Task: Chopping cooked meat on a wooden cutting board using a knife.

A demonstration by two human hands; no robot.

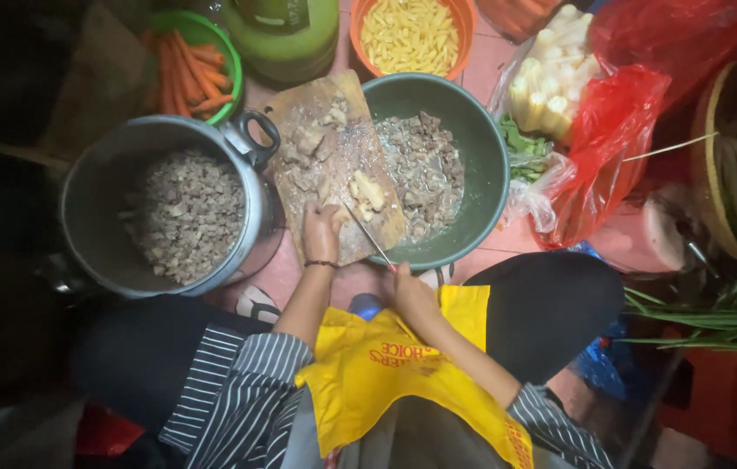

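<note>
A: Resting across pot (pixel 164 213) and bowl (pixel 438 169), the board (pixel 334 169) is bridged between them; why?

B: Cut meat (pixel 367 191) is kept beside both; it is pinned at the near edge by the curled left hand (pixel 321 233); the knife (pixel 368 236) is gripped in the right hand (pixel 412 297).

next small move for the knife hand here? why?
Probably bring the knife down through the meat piece lying by the left hand. The right hand holds the blade angled over the cutting board, and that piece looks larger than the bits in the metal pot.
</note>
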